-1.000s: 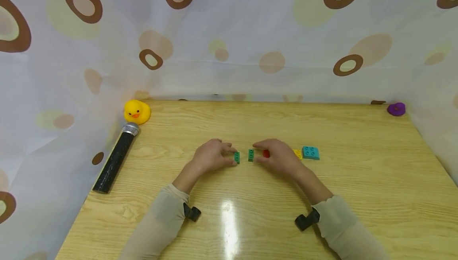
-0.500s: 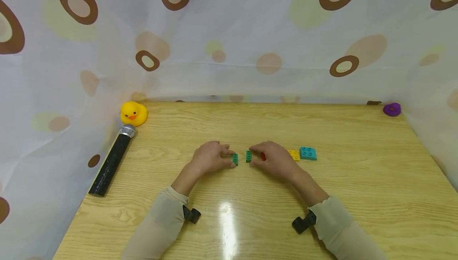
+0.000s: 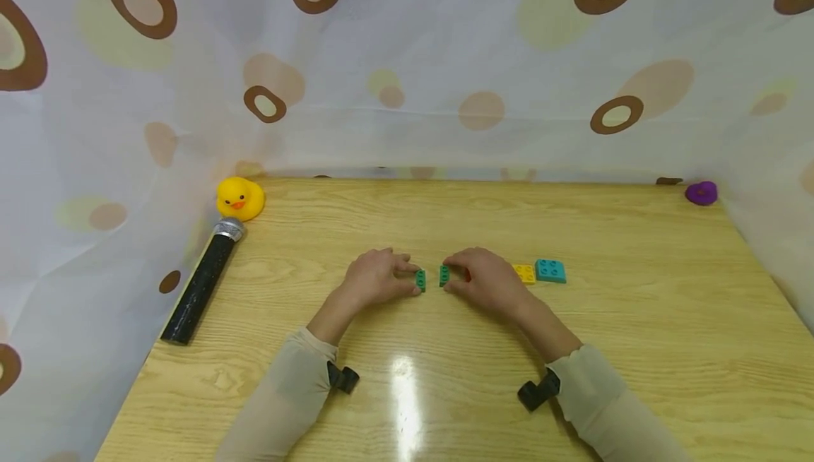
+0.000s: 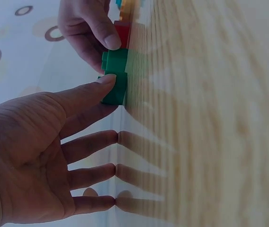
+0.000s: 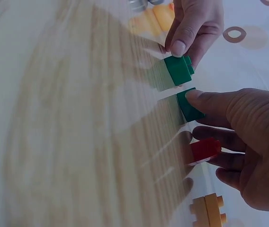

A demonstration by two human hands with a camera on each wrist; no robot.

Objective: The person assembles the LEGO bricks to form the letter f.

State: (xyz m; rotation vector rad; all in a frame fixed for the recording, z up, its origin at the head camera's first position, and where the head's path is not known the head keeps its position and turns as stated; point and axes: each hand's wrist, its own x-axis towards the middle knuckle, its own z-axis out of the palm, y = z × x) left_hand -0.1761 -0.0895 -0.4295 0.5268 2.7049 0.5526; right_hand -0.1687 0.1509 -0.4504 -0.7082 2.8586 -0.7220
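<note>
Two small green toy bricks stand on the table a short gap apart. My left hand [image 3: 376,278] pinches the left green brick [image 3: 420,280] between thumb and index finger; its other fingertips touch the tabletop in the left wrist view. The right green brick [image 3: 444,276] is pinched by my right hand [image 3: 490,280], thumb on its near side. Beneath the right hand sits a red brick [image 5: 204,150], close to the curled lower fingers and mostly hidden in the head view. Beyond that hand lie a yellow brick [image 3: 524,274] and a larger blue brick [image 3: 550,271].
A yellow rubber duck [image 3: 240,198] and a black microphone [image 3: 205,285] with a silver head are at the table's left edge. A small purple duck-like toy [image 3: 702,193] sits in the far right corner. Patterned cloth [image 3: 432,144] walls the back and sides.
My right hand has shifted slightly left and its fingers have closed on the right green brick, covering more of the red one. My left hand keeps its pinch, nearly still.
</note>
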